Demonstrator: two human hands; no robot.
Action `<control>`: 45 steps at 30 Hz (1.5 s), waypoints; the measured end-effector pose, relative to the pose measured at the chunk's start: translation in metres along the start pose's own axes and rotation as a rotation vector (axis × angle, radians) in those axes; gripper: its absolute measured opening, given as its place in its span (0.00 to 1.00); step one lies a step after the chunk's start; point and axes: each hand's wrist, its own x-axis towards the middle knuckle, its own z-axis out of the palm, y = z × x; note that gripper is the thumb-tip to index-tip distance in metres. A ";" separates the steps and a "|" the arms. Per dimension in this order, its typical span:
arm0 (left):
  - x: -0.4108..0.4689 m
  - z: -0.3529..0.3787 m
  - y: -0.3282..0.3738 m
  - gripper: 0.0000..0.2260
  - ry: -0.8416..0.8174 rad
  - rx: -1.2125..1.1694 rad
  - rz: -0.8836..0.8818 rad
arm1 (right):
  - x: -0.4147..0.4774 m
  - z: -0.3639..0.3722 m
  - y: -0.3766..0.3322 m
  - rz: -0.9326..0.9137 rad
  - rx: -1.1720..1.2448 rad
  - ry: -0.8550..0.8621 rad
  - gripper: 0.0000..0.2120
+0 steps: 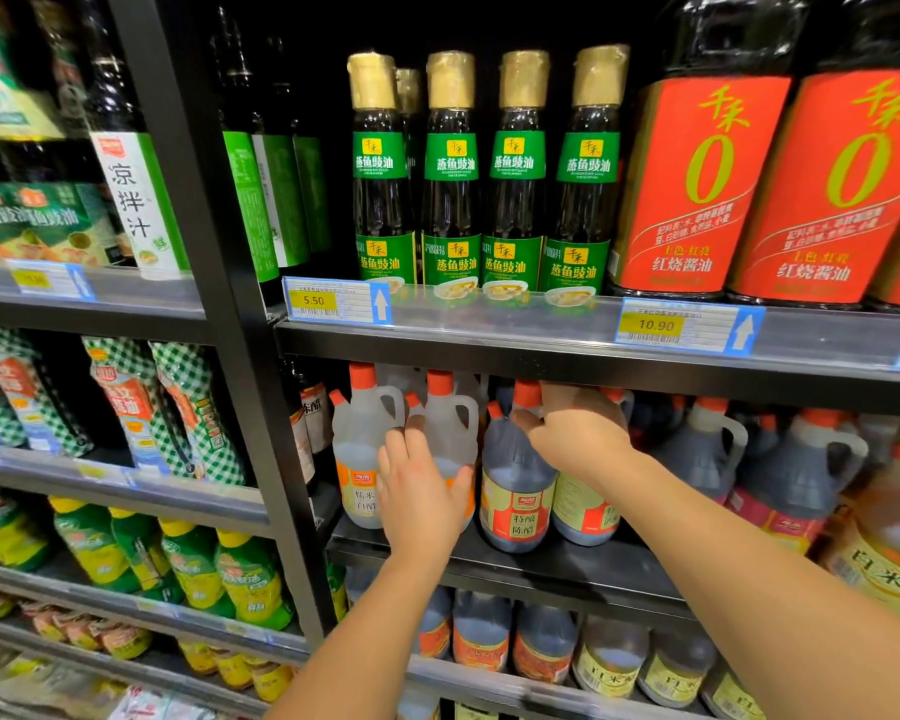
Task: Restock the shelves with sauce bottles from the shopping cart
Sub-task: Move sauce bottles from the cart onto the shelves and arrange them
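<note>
Item under handling: a clear jug (450, 431) with an orange cap. It stands upright on the middle shelf (567, 569) of the right-hand bay, second in its row, at about 6 o'clock from centre of view. The left hand (419, 485) lies flat on its front, fingers straight and pressed together, thumb spread out toward 3 o'clock.

Just beside it, at its 3 o'clock, stands a dark jug (513, 475) with a red and cream label. The right hand (578, 433) grips it at the neck and handle. The thumb rests on the shoulder and the fingers curl over behind; their tips are hidden.

More dark jugs (702, 449) run on toward 3 o'clock on the same shelf.

At 12 o'clock, the shelf above carries green-labelled bottles (450, 174) with gold caps. Large red-labelled bottles (697, 184) stand at 2 o'clock. Price tags (336, 301) are fixed to that shelf's edge.

At 9 o'clock, the left bay holds checked pouches (126, 402). Green and yellow bottles (193, 569) stand at 8 o'clock.
</note>
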 end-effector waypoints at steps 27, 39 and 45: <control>-0.035 0.035 0.076 0.27 0.002 -0.144 0.007 | 0.017 -0.019 0.090 -0.104 -0.034 0.235 0.22; -0.037 0.034 0.073 0.23 -0.006 -0.138 0.056 | 0.014 -0.014 0.094 -0.076 0.120 0.262 0.19; -0.036 0.033 0.071 0.24 -0.022 -0.136 0.063 | 0.004 -0.019 0.089 -0.033 0.073 0.254 0.18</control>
